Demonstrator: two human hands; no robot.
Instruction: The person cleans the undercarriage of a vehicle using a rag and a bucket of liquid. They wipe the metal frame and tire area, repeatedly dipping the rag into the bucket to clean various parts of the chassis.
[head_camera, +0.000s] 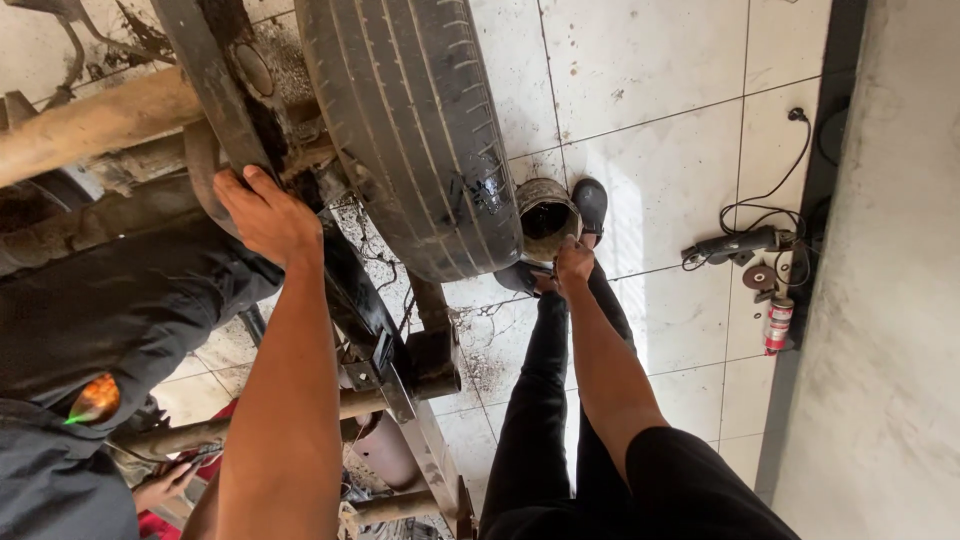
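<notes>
While your left hand (268, 215) grips the dirty frame bar (210, 80) just left of the tyre (415, 120), fingers curled over its edge, your right hand (573, 262) reaches down to the rusty metal can (546, 215) on the floor at the tyre's lower right. Its fingers are bunched at the can's near rim, though whether they pinch the rim or only touch it cannot be told. The can stands upright, open mouth up, touching or nearly touching the tyre tread, with your shoe (590, 203) just beyond it. This looks like the step of taking hold of the can while you brace yourself. Next, get a firm pinch on the rim and keep the can level, steadying yourself on the frame. A grinder (730, 245) lies well right of the tyre.
</notes>
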